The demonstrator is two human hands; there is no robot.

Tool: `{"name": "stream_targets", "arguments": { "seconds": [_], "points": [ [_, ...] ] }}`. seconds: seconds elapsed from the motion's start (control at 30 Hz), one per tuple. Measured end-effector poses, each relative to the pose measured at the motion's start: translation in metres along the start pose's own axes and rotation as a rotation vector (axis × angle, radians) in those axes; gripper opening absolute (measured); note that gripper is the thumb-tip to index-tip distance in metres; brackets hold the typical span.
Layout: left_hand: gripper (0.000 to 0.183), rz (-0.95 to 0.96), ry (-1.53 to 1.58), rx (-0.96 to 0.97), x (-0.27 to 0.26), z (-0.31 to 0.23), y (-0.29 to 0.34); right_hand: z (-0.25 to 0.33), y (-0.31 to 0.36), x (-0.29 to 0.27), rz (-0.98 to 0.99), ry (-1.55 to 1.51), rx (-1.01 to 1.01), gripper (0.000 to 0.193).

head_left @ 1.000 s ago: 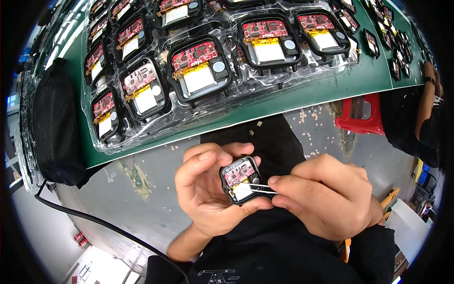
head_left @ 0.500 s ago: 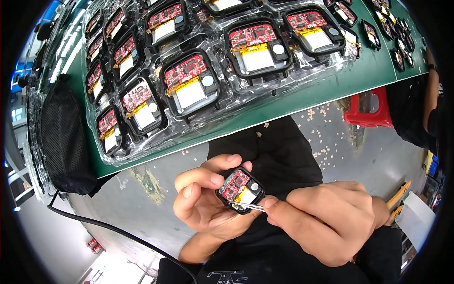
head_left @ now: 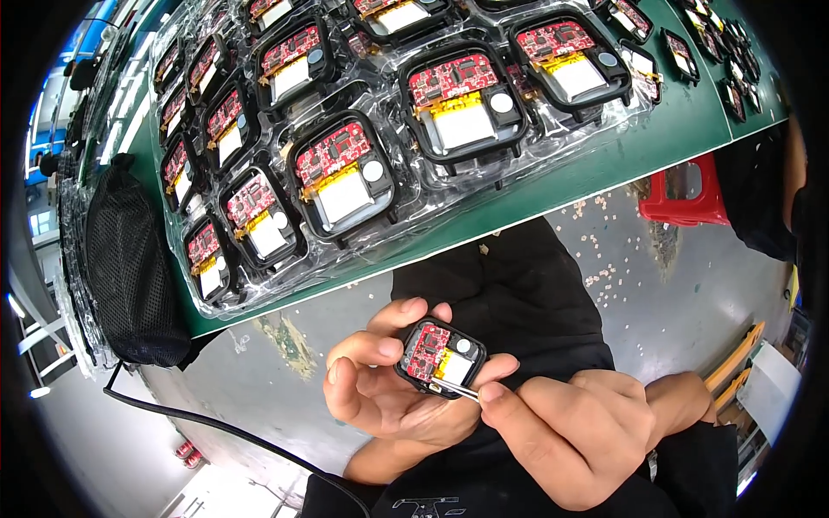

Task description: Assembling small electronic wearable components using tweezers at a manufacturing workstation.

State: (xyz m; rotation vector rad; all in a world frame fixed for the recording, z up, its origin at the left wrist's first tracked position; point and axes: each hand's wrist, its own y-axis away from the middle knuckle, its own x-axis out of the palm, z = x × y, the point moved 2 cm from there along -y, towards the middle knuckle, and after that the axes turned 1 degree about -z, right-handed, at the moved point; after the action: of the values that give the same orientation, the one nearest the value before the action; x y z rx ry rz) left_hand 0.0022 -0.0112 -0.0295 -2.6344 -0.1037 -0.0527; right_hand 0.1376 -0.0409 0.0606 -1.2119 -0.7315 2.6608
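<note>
Now my left grip (head_left: 395,413) is clamped around the black device (head_left: 427,352), and my right grip (head_left: 574,436) pinches tweezers (head_left: 465,393), their tips near its white battery (head_left: 455,369).

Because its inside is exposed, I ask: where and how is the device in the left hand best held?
Probably by opposite outer edges of its black frame, from the left: that frame surrounds the open red board, and tweezers occupy the lower right.
</note>
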Motion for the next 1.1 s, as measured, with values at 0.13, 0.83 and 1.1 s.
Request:
{"name": "stream_targets", "arguments": {
  "seconds": [0.13, 0.83, 1.1],
  "points": [
    [0.129, -0.014, 0.038, -0.018, 0.0, 0.0, 0.0, -0.002, 0.002, 0.003, -0.047, -0.034, -0.005, 0.02],
    [0.126, 0.01, -0.161, 0.022, -0.004, 0.003, 0.001, -0.008, 0.006, 0.02, -0.06, -0.193, 0.242, 0.03],
    [0.12, -0.002, -0.136, 0.016, -0.005, 0.004, 0.0, -0.014, 0.002, 0.017, -0.004, -0.333, 0.314, 0.03]
  ]
}}
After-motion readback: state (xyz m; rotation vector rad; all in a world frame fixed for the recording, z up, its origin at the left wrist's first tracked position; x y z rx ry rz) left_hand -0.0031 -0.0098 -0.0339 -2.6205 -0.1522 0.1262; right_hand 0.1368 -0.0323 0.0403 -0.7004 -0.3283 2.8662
